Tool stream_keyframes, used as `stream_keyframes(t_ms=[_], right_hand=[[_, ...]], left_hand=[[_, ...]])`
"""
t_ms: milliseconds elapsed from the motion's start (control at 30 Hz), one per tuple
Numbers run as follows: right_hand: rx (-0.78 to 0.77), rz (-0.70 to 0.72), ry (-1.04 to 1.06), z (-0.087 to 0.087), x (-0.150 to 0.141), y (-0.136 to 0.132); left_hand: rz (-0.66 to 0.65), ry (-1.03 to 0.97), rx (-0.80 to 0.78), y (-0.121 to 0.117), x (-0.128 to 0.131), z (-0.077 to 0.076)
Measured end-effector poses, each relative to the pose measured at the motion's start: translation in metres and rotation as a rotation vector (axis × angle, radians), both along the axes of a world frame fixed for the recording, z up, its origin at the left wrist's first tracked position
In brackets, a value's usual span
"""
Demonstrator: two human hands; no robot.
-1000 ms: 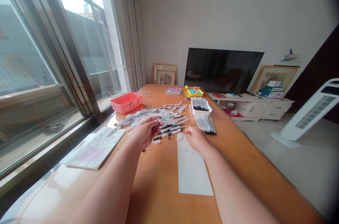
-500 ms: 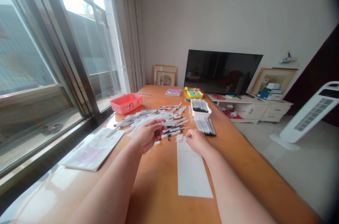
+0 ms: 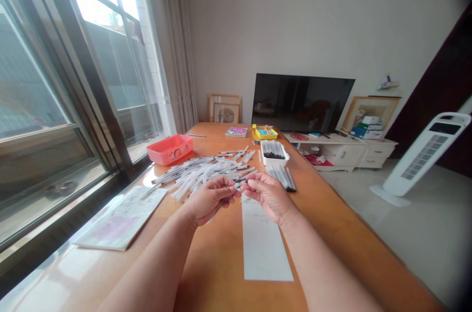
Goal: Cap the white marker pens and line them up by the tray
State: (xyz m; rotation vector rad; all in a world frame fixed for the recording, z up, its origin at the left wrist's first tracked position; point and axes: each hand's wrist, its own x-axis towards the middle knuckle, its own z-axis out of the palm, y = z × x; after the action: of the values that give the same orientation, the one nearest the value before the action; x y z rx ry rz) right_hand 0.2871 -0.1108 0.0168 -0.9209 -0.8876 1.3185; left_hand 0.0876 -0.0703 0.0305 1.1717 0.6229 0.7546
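Note:
My left hand (image 3: 211, 202) is closed around a thin pen (image 3: 214, 216), whose narrow end sticks out below the fingers. Close to its fingertips, my right hand (image 3: 271, 198) pinches at the black end of a pen; a small pale piece shows there, too small to name. Both hands are just above the top of a white paper strip (image 3: 267, 253). Behind them spreads a heap of loose clear pens (image 3: 204, 169) with black parts. To the right, a row of pens (image 3: 279, 176) lies side by side.
A white tray (image 3: 275, 161) holds more pens. A pink box (image 3: 169, 151) stands left of the heap, and a booklet (image 3: 118, 223) lies nearer on the left. Farther back are a colourful book (image 3: 236, 132) and a yellow box (image 3: 266, 133).
My right hand has lifted from the top of the paper strip and moved left to meet my left hand. My left hand still holds the pen. The camera view has shifted slightly.

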Motion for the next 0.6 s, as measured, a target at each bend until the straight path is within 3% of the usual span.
stream_keyframes(t_ms=[600], right_hand=[[0.028, -0.022, -0.176, -0.0018, -0.0031, 0.0001]], left_hand=[[-0.058, 0.035, 0.031, 0.0009, 0.0002, -0.0027]])
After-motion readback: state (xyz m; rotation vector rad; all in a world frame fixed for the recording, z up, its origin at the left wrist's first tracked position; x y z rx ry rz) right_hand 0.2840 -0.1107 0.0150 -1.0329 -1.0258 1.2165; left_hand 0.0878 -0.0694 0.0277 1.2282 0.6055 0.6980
